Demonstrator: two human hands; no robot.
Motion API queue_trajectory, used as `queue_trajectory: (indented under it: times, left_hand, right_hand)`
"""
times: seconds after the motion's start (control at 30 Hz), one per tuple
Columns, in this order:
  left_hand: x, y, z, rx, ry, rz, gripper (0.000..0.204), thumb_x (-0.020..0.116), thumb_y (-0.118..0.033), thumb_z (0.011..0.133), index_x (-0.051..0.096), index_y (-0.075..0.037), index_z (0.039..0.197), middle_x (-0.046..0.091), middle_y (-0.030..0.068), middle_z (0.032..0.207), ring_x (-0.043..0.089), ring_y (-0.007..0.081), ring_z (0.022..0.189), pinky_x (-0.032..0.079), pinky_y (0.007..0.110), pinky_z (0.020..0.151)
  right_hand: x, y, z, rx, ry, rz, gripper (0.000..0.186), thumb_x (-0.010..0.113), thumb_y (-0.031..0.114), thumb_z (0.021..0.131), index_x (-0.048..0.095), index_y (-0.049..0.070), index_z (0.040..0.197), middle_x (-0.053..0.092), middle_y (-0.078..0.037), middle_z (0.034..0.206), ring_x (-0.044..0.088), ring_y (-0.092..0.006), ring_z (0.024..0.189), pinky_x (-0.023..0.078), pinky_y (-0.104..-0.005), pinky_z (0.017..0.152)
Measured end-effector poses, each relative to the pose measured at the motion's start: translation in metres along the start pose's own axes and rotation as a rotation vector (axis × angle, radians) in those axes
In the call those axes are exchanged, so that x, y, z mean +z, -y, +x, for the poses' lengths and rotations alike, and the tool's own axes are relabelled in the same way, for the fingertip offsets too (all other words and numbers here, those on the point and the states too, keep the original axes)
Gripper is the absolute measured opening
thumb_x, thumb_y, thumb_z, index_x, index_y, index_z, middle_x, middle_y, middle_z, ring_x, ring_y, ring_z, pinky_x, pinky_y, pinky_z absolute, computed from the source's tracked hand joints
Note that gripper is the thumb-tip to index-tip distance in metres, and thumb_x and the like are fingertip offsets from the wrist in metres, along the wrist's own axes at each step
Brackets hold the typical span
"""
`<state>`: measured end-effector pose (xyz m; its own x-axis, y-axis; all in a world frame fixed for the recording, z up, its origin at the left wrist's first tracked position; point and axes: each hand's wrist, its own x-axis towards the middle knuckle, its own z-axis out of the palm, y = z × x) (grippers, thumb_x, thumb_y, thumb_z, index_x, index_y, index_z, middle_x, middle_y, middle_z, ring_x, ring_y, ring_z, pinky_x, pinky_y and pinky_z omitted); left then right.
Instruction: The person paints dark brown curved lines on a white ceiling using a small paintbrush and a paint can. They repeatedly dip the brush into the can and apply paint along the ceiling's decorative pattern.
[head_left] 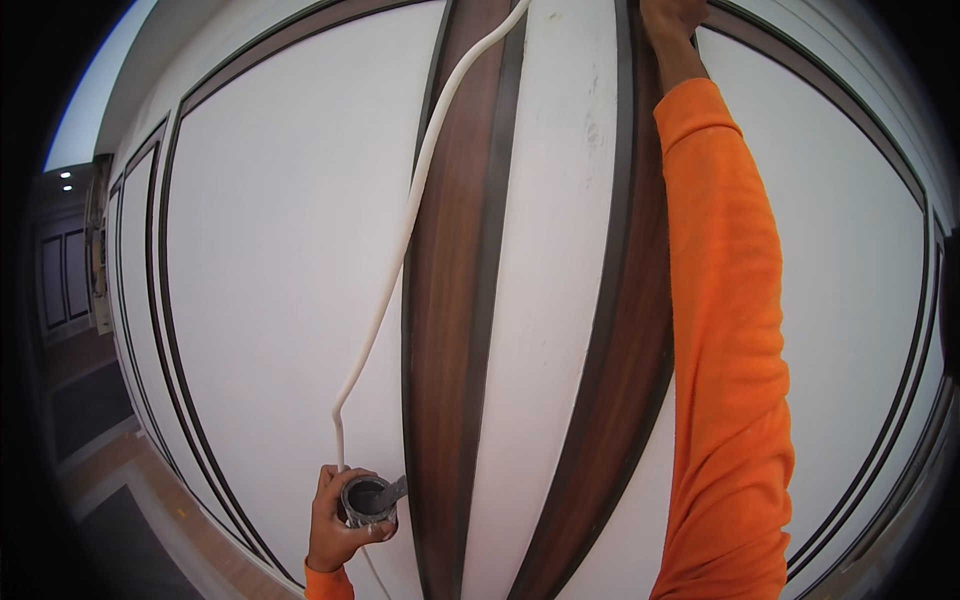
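Note:
A small round pot (364, 503) of dark grey material, its rim streaked, is held in my left hand (340, 520) low in the view, with my fingers curled round it. A flat grey piece (394, 489) sticks out of its top. A white cable (420, 197) runs down from the top, passing behind that hand. My right arm, in an orange sleeve, reaches up to the top edge, where my right hand (675, 30) is beside a dark-edged brown wood strip (625, 250) on the wall. Those fingers look bent; what they hold, if anything, I cannot make out.
White wall panels (270, 250) with dark borders flank two brown vertical strips, with a scuffed white strip (550, 250) between them. At far left a passage shows a panelled door (65, 275), ceiling lights, and a floor (90, 400) with dark sections and lighter boards.

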<state>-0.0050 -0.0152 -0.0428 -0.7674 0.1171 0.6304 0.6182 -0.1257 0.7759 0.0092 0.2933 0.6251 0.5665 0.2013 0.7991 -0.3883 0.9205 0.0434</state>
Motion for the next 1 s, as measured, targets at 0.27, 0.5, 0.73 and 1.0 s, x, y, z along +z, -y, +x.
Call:
queue_trajectory:
  times: [0.27, 0.5, 0.73, 1.0]
  left_hand:
    - [0.0, 0.002, -0.001, 0.002, -0.004, -0.004, 0.067, 0.091, -0.019, 0.059, 0.067, -0.001, 0.118, 0.051, 0.0051, 0.109, 0.057, 0.0186, 0.104, 0.048, 0.032, 0.097]
    - [0.001, 0.0, -0.001, -0.017, -0.011, -0.051, 0.066, 0.09, -0.017, 0.058, 0.067, -0.001, 0.118, 0.051, 0.0048, 0.108, 0.056, 0.0184, 0.103, 0.048, 0.032, 0.098]
    - [-0.003, 0.001, -0.001, -0.018, -0.002, -0.032, 0.066, 0.09, -0.016, 0.058, 0.067, -0.001, 0.118, 0.052, 0.0049, 0.108, 0.056, 0.0185, 0.104, 0.048, 0.033, 0.099]
    - [-0.002, -0.002, -0.001, -0.025, -0.008, -0.05, 0.066, 0.09, -0.018, 0.058, 0.067, -0.001, 0.118, 0.052, 0.0053, 0.108, 0.055, 0.0192, 0.105, 0.047, 0.032, 0.098]
  right_hand:
    - [-0.002, 0.003, -0.003, 0.094, 0.033, 0.029, 0.029, 0.072, 0.026, 0.085, 0.077, -0.001, 0.093, 0.077, -0.019, 0.091, 0.076, -0.0327, 0.085, 0.059, -0.041, 0.082]
    - [-0.005, 0.0, -0.008, 0.079, 0.0, 0.071, 0.029, 0.073, 0.026, 0.085, 0.077, -0.001, 0.093, 0.077, -0.02, 0.092, 0.076, -0.0326, 0.087, 0.059, -0.0403, 0.083]
    - [-0.007, 0.004, -0.01, 0.056, 0.012, 0.047, 0.027, 0.071, 0.024, 0.086, 0.078, -0.002, 0.092, 0.076, -0.021, 0.088, 0.076, -0.0334, 0.086, 0.059, -0.0406, 0.083]
    - [-0.012, 0.005, -0.011, 0.113, 0.023, 0.147, 0.026, 0.071, 0.023, 0.087, 0.077, -0.002, 0.094, 0.077, -0.019, 0.086, 0.077, -0.032, 0.084, 0.059, -0.0402, 0.082]
